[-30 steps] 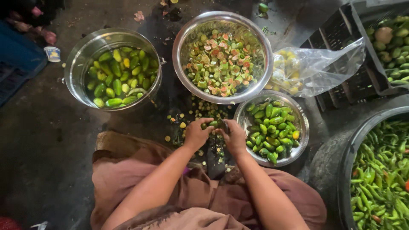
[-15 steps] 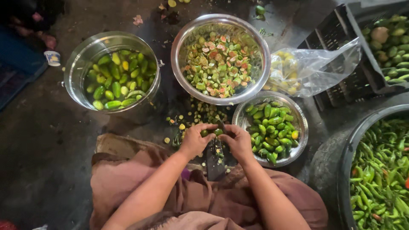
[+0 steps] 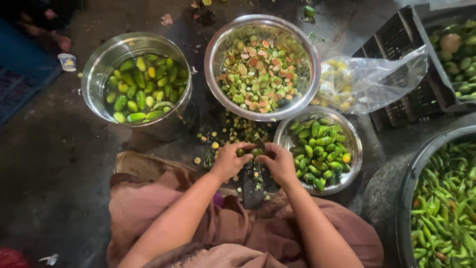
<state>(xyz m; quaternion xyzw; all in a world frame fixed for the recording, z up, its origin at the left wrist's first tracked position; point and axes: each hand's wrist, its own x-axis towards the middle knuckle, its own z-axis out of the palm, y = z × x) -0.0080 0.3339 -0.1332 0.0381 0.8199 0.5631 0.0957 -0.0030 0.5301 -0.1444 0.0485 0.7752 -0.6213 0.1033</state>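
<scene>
- Head view: the left hand (image 3: 229, 161) and right hand (image 3: 280, 164) meet over an upright blade (image 3: 256, 174), both with fingers curled tight around one small green gourd (image 3: 251, 152), pinched between them
- The gourd sits on the floor's near middle, just in front of the big steel bowl (image 3: 218, 44) of cut pieces, beside the small steel bowl (image 3: 353, 149) of whole gourds
</scene>
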